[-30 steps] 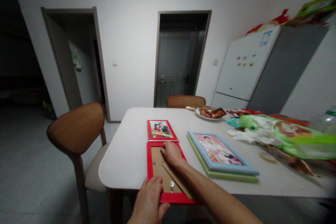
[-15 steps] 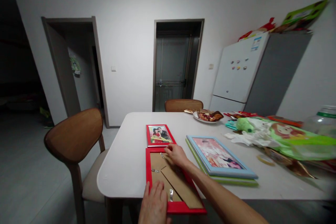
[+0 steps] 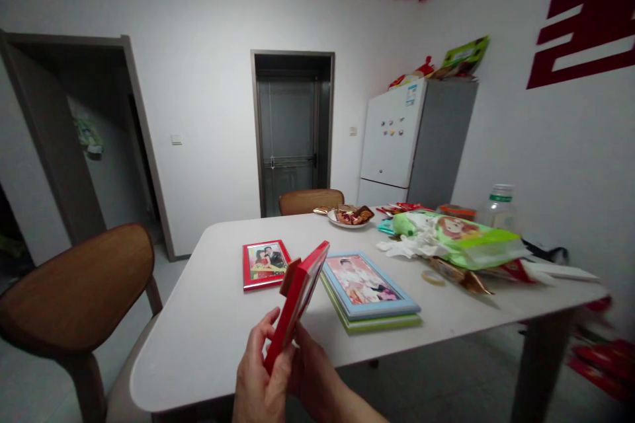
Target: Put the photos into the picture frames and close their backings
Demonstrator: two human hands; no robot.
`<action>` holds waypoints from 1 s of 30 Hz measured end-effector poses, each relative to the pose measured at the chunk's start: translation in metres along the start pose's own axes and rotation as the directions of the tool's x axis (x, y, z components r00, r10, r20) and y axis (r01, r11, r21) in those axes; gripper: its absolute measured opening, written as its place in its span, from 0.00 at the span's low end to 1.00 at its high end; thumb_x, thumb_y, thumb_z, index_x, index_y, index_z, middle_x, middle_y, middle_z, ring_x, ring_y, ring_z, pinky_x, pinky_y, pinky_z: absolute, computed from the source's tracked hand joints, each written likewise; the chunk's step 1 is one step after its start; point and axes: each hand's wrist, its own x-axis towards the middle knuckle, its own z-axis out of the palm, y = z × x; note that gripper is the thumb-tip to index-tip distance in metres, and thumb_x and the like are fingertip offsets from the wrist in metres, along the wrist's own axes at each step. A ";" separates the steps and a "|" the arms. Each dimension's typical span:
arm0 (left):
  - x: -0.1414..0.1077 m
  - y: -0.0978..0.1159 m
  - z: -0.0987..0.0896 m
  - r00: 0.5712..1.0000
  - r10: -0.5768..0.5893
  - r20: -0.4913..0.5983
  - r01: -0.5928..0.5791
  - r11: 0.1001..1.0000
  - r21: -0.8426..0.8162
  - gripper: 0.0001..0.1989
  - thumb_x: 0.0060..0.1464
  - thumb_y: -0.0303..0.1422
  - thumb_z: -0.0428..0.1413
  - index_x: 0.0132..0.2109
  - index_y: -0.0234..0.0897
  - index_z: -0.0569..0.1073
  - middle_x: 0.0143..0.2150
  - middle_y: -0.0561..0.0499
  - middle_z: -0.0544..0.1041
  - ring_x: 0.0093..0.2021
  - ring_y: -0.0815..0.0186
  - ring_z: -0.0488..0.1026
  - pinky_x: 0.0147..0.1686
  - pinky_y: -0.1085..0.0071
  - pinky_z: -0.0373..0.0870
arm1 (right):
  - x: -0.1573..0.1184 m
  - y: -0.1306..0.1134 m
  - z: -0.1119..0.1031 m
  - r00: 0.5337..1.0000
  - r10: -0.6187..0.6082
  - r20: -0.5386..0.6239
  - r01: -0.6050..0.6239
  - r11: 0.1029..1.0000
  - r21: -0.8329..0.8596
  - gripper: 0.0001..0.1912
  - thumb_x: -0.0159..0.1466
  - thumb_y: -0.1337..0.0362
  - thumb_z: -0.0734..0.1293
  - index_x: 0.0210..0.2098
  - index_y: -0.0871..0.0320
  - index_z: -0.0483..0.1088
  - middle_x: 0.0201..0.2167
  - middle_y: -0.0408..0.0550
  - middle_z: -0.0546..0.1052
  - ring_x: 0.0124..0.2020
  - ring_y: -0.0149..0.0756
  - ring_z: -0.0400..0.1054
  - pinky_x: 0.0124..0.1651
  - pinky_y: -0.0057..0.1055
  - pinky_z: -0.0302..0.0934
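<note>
- As the red frame tips up on edge, two hands have it: it's raised just near-left of the blue frame, over the near side of the table.
- Left hand has the lower end, fingers curled round the outer side, thumb bent against the near edge, the frame pinched between.
- Right hand is on the side toward the blue frame; most of its fingers are hidden, so I can't tell how they press.
- Out juts a brown stand, pointing away from the blue frame. Gripped low like this, I'd guess, to leave the stand and both faces free.
- Blue frame itself lies picture up on a green frame, probably stacked to save room.
- Left of the blue frame, a second red frame lies flat, couple's photo up.
- Tight quarters on that right side: the blue frame sits so near that swinging the held one flat there would probably bump it.
- Beyond the blue frame, a plate of food; to its right, tape, tissue, a green bag and a jar, all well apart from the hands.
</note>
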 end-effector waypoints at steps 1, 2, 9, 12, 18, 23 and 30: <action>0.002 0.005 0.007 1.000 -0.002 0.013 0.003 0.999 -0.052 0.14 0.51 0.36 0.47 0.45 0.37 0.62 0.51 0.43 0.66 0.51 0.57 0.63 0.46 0.62 0.64 | -0.001 -0.003 0.002 1.000 -0.014 -0.014 0.015 0.997 0.078 0.20 0.55 0.49 0.55 0.32 0.59 0.65 0.23 0.46 0.71 0.22 0.30 0.65 0.26 0.28 0.59; 0.005 0.009 0.014 1.000 0.000 0.025 0.003 0.995 -0.100 0.14 0.50 0.35 0.48 0.45 0.37 0.62 0.52 0.43 0.65 0.51 0.56 0.62 0.46 0.62 0.63 | -0.001 -0.009 0.000 0.998 -0.036 -0.047 0.043 0.987 0.153 0.18 0.54 0.50 0.56 0.31 0.59 0.65 0.22 0.45 0.70 0.21 0.30 0.64 0.27 0.27 0.59; 0.054 0.036 0.052 0.998 0.043 0.037 -0.018 0.855 -0.518 0.27 0.48 0.29 0.51 0.54 0.39 0.50 0.51 0.44 0.66 0.49 0.62 0.66 0.47 0.65 0.64 | 0.020 -0.093 -0.103 0.883 -0.287 -0.371 0.219 0.952 -0.216 0.12 0.54 0.58 0.58 0.34 0.57 0.64 0.24 0.44 0.73 0.24 0.32 0.66 0.26 0.27 0.60; 0.069 0.028 0.082 0.986 -0.008 0.165 0.098 0.832 -0.546 0.24 0.48 0.25 0.50 0.52 0.35 0.53 0.49 0.44 0.68 0.47 0.64 0.68 0.45 0.68 0.66 | 0.028 -0.130 -0.157 0.849 -0.344 -0.402 0.129 0.872 -0.473 0.13 0.55 0.62 0.56 0.37 0.59 0.65 0.27 0.46 0.75 0.27 0.33 0.69 0.31 0.27 0.61; 0.075 -0.013 0.147 0.956 -0.180 0.230 0.211 0.971 -0.116 0.24 0.48 0.22 0.48 0.53 0.31 0.54 0.46 0.43 0.71 0.44 0.66 0.70 0.42 0.72 0.67 | 0.041 -0.155 -0.226 0.795 -0.386 -0.468 -0.184 0.581 -0.793 0.11 0.51 0.62 0.62 0.29 0.61 0.72 0.25 0.49 0.76 0.28 0.37 0.69 0.30 0.26 0.58; 0.077 -0.027 0.163 0.959 -0.202 0.200 0.191 0.979 0.074 0.24 0.47 0.24 0.50 0.53 0.29 0.56 0.48 0.41 0.70 0.47 0.63 0.68 0.45 0.69 0.63 | 0.053 -0.141 -0.251 0.767 -0.436 -0.470 -0.276 0.438 -0.856 0.14 0.50 0.62 0.63 0.34 0.61 0.73 0.29 0.50 0.76 0.33 0.38 0.69 0.34 0.26 0.57; 0.098 -0.050 0.135 0.968 -0.127 0.216 0.040 0.928 0.370 0.23 0.51 0.33 0.47 0.54 0.29 0.56 0.54 0.42 0.64 0.53 0.65 0.61 0.50 0.72 0.57 | 0.065 -0.145 -0.241 0.764 -0.504 -0.402 -0.305 0.268 -0.914 0.18 0.53 0.63 0.61 0.40 0.65 0.70 0.39 0.58 0.73 0.42 0.44 0.65 0.44 0.33 0.55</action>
